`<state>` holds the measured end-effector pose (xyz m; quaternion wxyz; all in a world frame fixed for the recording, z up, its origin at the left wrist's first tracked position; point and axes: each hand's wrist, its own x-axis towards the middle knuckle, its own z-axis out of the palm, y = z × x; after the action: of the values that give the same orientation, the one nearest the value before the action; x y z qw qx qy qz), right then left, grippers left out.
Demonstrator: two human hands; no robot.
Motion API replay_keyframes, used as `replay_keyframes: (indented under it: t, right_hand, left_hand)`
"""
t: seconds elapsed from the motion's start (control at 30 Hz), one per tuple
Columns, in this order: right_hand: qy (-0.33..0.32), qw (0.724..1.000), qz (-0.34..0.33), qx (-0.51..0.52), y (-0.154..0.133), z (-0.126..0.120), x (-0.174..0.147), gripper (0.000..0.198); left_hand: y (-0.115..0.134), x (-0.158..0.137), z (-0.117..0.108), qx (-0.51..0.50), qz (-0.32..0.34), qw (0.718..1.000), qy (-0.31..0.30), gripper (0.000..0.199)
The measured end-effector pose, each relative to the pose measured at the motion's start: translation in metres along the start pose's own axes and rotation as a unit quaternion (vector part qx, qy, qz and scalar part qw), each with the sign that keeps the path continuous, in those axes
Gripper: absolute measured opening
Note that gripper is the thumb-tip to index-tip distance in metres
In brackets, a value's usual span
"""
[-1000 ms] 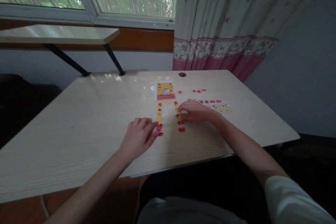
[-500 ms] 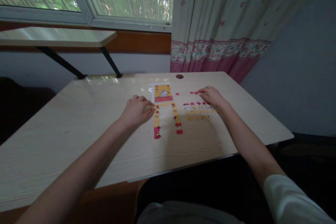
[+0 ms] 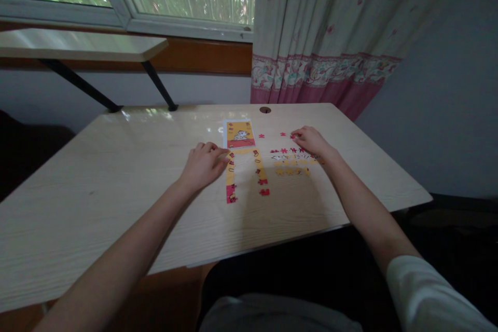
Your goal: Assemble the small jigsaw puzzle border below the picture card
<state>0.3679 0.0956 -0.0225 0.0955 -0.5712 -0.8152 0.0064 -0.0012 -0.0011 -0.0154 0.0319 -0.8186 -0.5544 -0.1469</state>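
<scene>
My left hand (image 3: pixel 205 166) rests on the desk with its index finger stretched out to the upper left corner of a partly joined puzzle border (image 3: pixel 230 179). Its thumb is apart from that finger, and nothing shows in its grip. Yellow and red pieces form the border's top and two sides. My right hand (image 3: pixel 310 140) has its fingertips closed on a red puzzle piece (image 3: pixel 292 136), partly covered by the fingers. Left of it lie two more red puzzle pieces, one nearer (image 3: pixel 282 134) and one farther off (image 3: pixel 261 136). A picture card (image 3: pixel 240 135) with a white animal touches or nearly touches the border's top.
Rows of loose red, white and yellow pieces (image 3: pixel 291 162) lie below my right hand, partly under the forearm. The wooden desk (image 3: pixel 136 166) has a cable hole (image 3: pixel 265 110) at the back. A raised shelf (image 3: pixel 85 44) stands back left; a curtain (image 3: pixel 303 36) hangs behind.
The red piece at my right fingertips has slid slightly right, away from the red piece beside it. My left hand stays at the border's corner. The whole view has shifted a little.
</scene>
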Motion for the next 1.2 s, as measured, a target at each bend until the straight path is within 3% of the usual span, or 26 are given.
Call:
replay_keyframes:
  t: [0.2, 0.37, 0.53, 0.73, 0.83, 0.93, 1.07, 1.2]
  right_hand:
    - [-0.017, 1.0, -0.007, 0.015, 0.004, 0.001, 0.003, 0.028]
    - [0.007, 0.999, -0.006, 0.049, 0.008, 0.005, 0.004, 0.023]
    - [0.033, 0.987, 0.027, 0.158, 0.004, 0.003, 0.001, 0.02]
    - [0.021, 0.949, 0.054, 0.309, -0.019, -0.005, -0.006, 0.027]
    - [-0.025, 0.922, 0.018, 0.386, -0.043, -0.009, -0.01, 0.032]
    - [-0.074, 0.894, -0.066, 0.438, -0.072, -0.013, -0.014, 0.031]
    - [-0.128, 0.86, -0.121, 0.48, -0.107, -0.015, -0.024, 0.027]
    - [-0.15, 0.838, -0.129, 0.508, -0.123, -0.015, -0.032, 0.025]
  left_hand:
    - [-0.001, 0.0, 0.003, 0.019, 0.005, 0.999, -0.029, 0.037]
    - [-0.001, 0.0, 0.004, 0.031, 0.002, 0.999, -0.039, 0.037]
    - [0.0, -0.001, 0.002, 0.036, -0.001, 0.999, -0.041, 0.037]
    - [0.002, -0.002, 0.002, 0.01, -0.001, 1.0, -0.022, 0.035]
    - [0.01, -0.002, 0.001, -0.073, 0.005, 0.997, 0.014, 0.029]
    - [0.025, 0.002, -0.002, -0.213, -0.004, 0.977, 0.025, 0.021]
    - [0.049, 0.009, -0.007, -0.367, -0.041, 0.925, -0.085, 0.022]
    - [0.061, 0.015, -0.009, -0.424, -0.031, 0.895, -0.135, 0.022]
